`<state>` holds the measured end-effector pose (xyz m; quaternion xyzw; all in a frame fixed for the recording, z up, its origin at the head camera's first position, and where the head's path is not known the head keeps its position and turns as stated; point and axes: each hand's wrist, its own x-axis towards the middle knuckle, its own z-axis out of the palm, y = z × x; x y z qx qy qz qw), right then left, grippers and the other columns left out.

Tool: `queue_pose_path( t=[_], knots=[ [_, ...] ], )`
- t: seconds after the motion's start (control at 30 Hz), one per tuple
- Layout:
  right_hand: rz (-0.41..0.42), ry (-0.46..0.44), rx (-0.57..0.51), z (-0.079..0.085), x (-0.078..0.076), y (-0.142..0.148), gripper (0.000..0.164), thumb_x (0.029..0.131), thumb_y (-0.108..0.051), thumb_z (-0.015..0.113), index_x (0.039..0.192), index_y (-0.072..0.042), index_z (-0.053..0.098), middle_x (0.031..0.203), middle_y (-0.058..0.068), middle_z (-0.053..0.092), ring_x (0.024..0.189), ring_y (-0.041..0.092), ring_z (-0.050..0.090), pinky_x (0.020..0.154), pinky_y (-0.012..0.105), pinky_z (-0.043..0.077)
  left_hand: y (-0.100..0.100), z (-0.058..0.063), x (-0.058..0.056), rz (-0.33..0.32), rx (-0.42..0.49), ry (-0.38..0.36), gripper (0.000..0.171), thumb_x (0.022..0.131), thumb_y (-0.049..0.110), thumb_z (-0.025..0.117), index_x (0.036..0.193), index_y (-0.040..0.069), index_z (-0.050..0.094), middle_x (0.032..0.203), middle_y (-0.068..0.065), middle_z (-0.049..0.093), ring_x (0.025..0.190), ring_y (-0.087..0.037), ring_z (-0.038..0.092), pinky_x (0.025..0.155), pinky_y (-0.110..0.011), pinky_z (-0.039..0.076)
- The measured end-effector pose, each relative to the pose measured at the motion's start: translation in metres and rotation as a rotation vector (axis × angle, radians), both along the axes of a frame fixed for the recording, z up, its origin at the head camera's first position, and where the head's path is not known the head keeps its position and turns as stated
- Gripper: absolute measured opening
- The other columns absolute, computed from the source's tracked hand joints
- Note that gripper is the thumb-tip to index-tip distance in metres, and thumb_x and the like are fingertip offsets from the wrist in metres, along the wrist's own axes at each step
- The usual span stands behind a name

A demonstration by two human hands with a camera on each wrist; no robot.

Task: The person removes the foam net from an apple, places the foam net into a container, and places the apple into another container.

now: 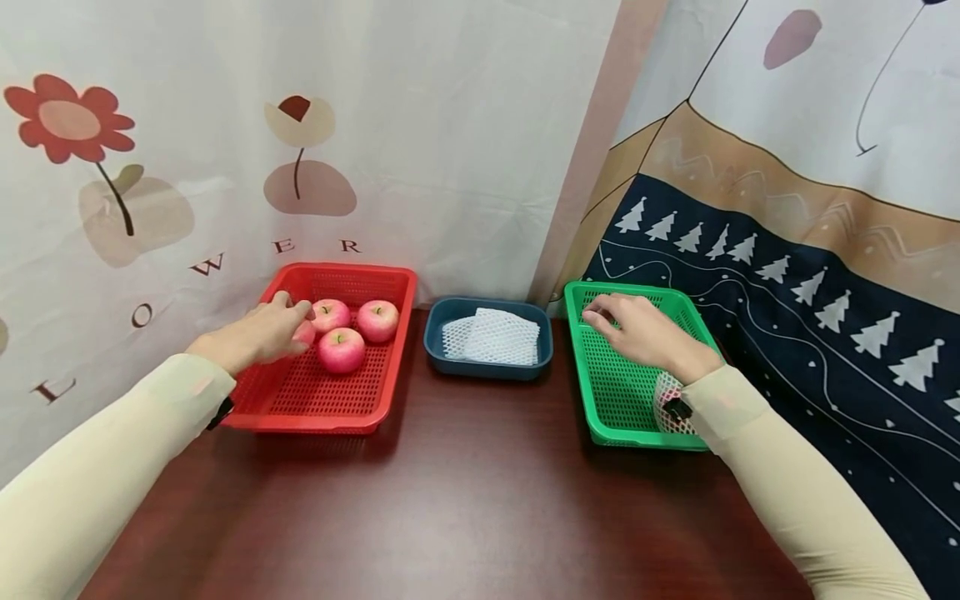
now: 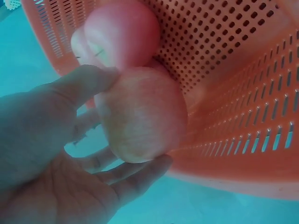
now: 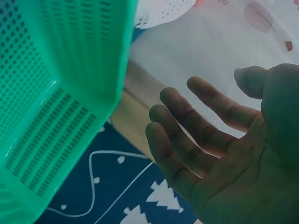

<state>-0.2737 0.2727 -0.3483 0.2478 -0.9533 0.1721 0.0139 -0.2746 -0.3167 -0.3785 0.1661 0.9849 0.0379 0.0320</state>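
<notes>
On the left, my left hand (image 1: 262, 335) reaches into the red basket (image 1: 397, 350) and holds a pink apple (image 2: 145, 116). The left wrist view shows the thumb at one side of this apple and the fingers curled under the other. Beside it in the basket lie more apples (image 1: 342, 351). My right hand (image 1: 643, 332) hovers over the green basket (image 1: 581, 371) with loosely bent fingers and nothing in them. Partly hidden below the right wrist, a round reddish fruit in a white foam net (image 1: 666, 404) sits in the green basket's near right corner.
Between the two baskets stands a blue tray (image 1: 487, 370) holding white foam nets (image 1: 504, 335). All of these rest on a dark brown table (image 1: 480, 492). Printed curtains (image 1: 465, 167) hang close behind and along the right side.
</notes>
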Motion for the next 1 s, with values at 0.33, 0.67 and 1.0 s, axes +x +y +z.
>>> queue_pose_path(
  t=[0.33, 0.67, 1.0],
  knots=[
    [-0.031, -0.018, 0.038, -0.004, -0.003, 0.023, 0.037, 0.124, -0.029, 0.059, 0.140, -0.002, 0.078, 0.130, 0.017, 0.084, 0.121, 0.036, 0.079, 0.110, 0.063, 0.063, -0.001, -0.006, -0.007, -0.001, -0.079, -0.084, 0.046, 0.097, 0.013, 0.086, 0.136, -0.003, 0.066, 0.129, -0.040, 0.061, 0.111, -0.060, 0.069, 0.098, -0.074, 0.061],
    [-0.041, -0.052, 0.070, -0.013, -0.004, 0.045, 0.033, 0.122, -0.025, 0.062, 0.139, -0.001, 0.078, 0.128, 0.016, 0.084, 0.118, 0.034, 0.080, 0.107, 0.063, 0.063, 0.002, -0.015, -0.013, 0.010, -0.083, -0.125, 0.047, 0.098, 0.010, 0.085, 0.139, -0.001, 0.066, 0.134, -0.041, 0.063, 0.121, -0.065, 0.066, 0.103, -0.076, 0.058],
    [-0.020, -0.056, 0.093, -0.017, -0.004, 0.055, 0.034, 0.121, -0.023, 0.064, 0.142, 0.000, 0.077, 0.138, 0.023, 0.081, 0.131, 0.046, 0.076, 0.111, 0.067, 0.061, -0.036, -0.076, -0.066, 0.004, -0.058, -0.136, 0.053, 0.097, 0.012, 0.082, 0.142, 0.000, 0.060, 0.139, -0.041, 0.067, 0.137, -0.063, 0.068, 0.115, -0.071, 0.057]
  ],
)
